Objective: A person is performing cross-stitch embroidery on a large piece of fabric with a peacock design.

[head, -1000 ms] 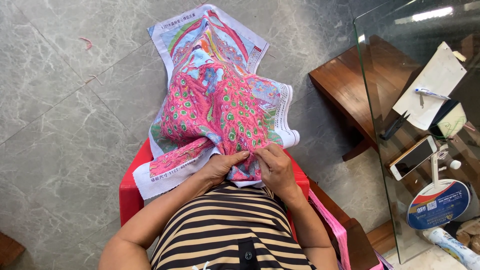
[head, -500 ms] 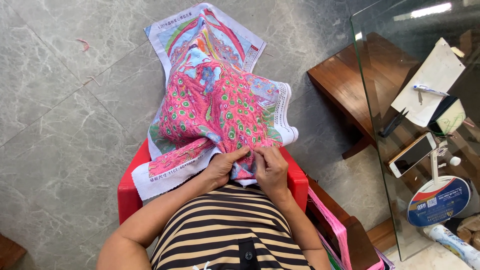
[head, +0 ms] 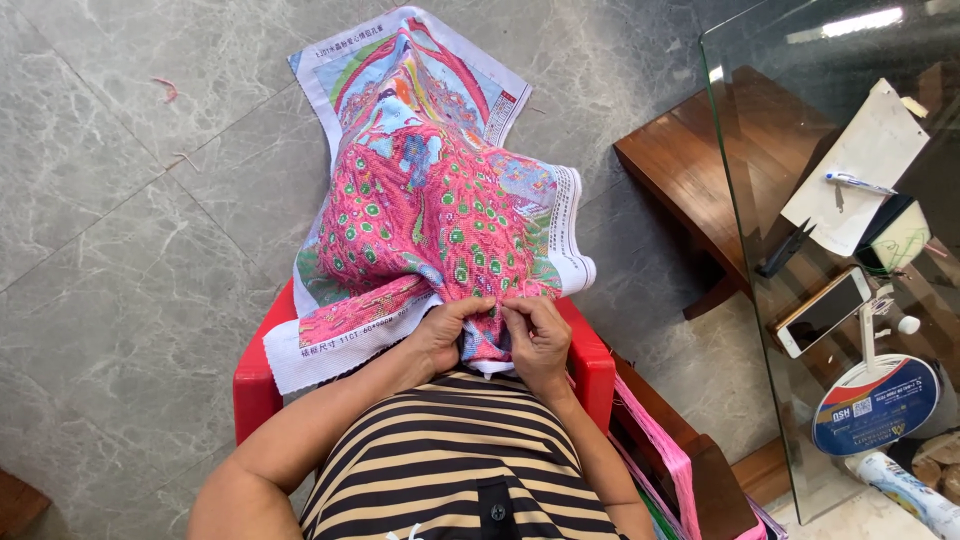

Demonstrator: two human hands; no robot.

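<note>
both forearms are bent inward over the lap, wrists close together. the left hand (head: 440, 335) is curled, its grip pinched on the near edge of the cloth (head: 430, 215). the right hand (head: 538, 340) is curled just beside it, its fingertips pressed together on the same edge; whether a needle is held cannot be told. the cloth, a pink embroidery, is draped from the lap over the red chair (head: 255, 385) onto the floor (head: 120, 250). a glass bench (head: 850, 250) with a phone (head: 822, 311) stands to the right.
</note>
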